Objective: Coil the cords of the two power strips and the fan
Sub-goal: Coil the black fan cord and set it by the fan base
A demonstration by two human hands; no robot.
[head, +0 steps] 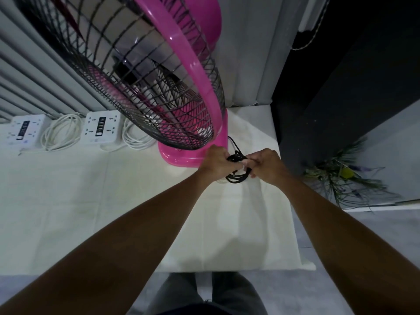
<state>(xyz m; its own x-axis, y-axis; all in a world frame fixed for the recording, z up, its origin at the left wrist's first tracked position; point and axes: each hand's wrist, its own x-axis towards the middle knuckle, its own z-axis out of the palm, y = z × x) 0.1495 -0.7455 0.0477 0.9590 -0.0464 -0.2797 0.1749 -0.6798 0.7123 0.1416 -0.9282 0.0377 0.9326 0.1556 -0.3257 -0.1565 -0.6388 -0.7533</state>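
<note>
A pink fan (195,71) with a black wire guard stands at the back of the white-covered table (91,201). Its black cord (237,176) runs from the pink base into a bundle of loops held just in front of the base. My left hand (216,163) grips the left side of the bundle and my right hand (266,165) grips the right side. Two white power strips (25,130) (101,128) lie at the back left, each with its white cord lying in a coil beside it (61,133) (136,138).
A pleated grey curtain (34,71) hangs behind the table. Right of the table's edge is a dark wall, with a plant (345,176) on the floor below. My legs (204,296) stand at the near edge.
</note>
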